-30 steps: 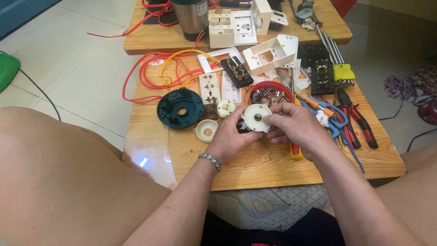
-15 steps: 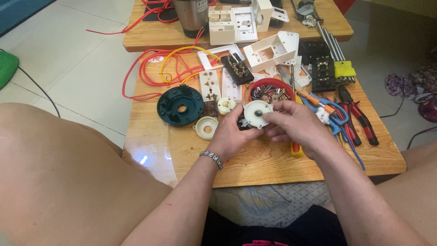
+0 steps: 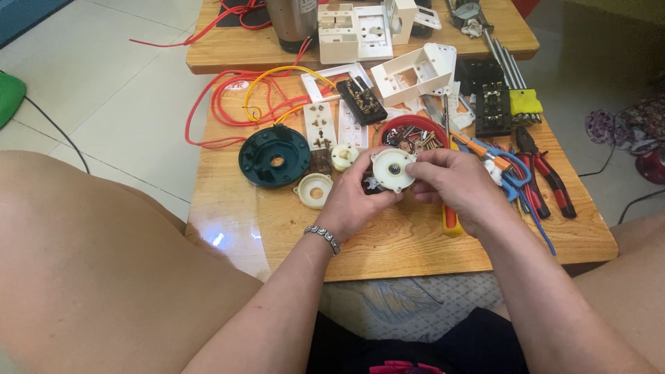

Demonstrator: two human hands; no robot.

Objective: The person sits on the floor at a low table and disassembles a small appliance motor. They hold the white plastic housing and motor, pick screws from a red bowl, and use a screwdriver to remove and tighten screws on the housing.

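We hold the white round part [image 3: 393,170] in both hands [image 3: 357,197] [image 3: 457,183], fingers closed on it, mid-surface [image 3: 388,242], bare wood toward the near edge; position unchanged.

The floor [image 3: 104,90] has big pale tiles. Two low wooden counters stand on it, the near counter [image 3: 415,242] shiny with light, the far counter [image 3: 235,52] just behind.

home repair spot: tile floor [image 3: 118,90], pliers [image 3: 547,173]
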